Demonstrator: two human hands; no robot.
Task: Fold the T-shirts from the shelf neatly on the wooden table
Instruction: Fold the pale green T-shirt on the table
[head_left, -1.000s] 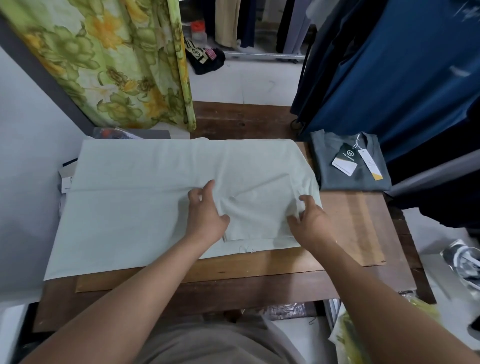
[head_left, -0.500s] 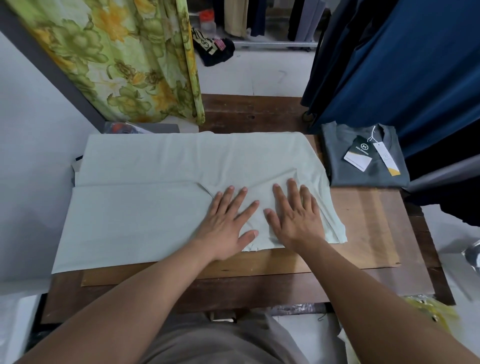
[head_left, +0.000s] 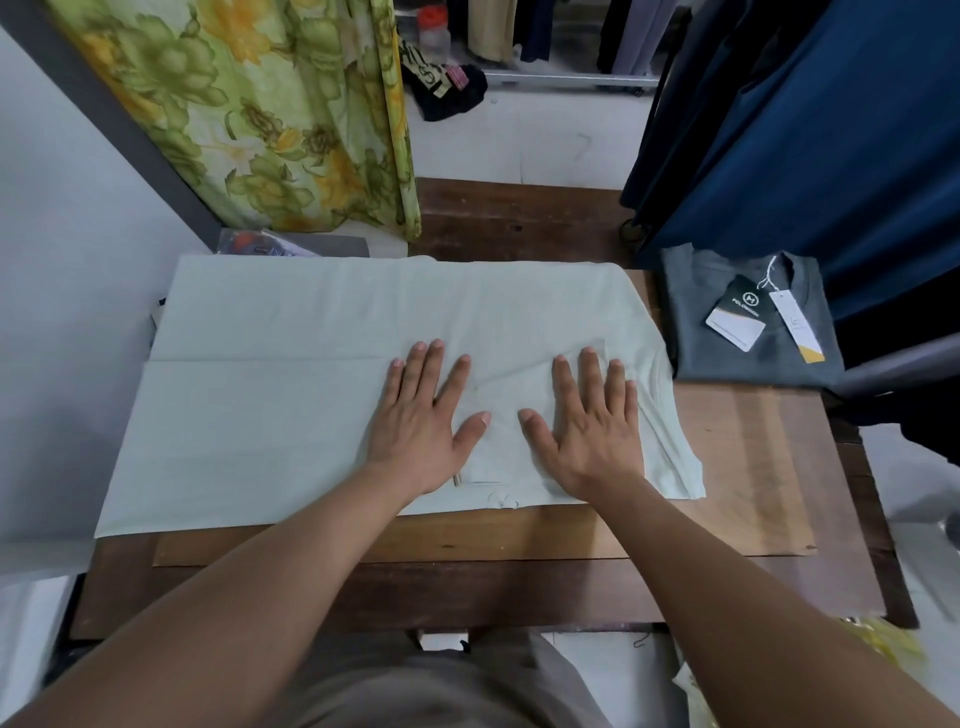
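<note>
A: Head view. Where does the task item lie?
B: The pale mint-green cotton T-shirt (head_left: 291, 374) lies spread flat, lengthwise left to right, on a light plywood sheet (head_left: 737, 467). The sheet rests on the dark brown wooden table (head_left: 519, 592). The shirt's near edge runs just inside the near edge of the sheet.
A: Folds observed?
B: One straight crease runs from the shirt's left edge to the left hand. On the right part, a sleeve panel is turned inward over the body. Its edges make an angled outline between and under the hands.
A: Left hand?
B: Left hand (head_left: 421, 421) is released: palm down, fingers straight and spread, pressing flat on the fabric near the shirt's middle. It grasps nothing.
A: Right hand?
B: Right hand (head_left: 587, 426) is likewise released: palm down, fingers straight, flat on the turned-in sleeve. The thumbs point at each other, near but apart.
A: Other items?
B: A folded dark grey T-shirt (head_left: 727, 364) sits at the table's far right, just beside the green shirt's right end; cannot tell whether they touch. On it lie a black-and-white card tag (head_left: 737, 317) and a white tag with a yellow tip (head_left: 797, 327), on white string. A green and yellow floral curtain (head_left: 260, 114) hangs beyond the far left. Dark blue garments (head_left: 831, 130) hang at far right
</note>
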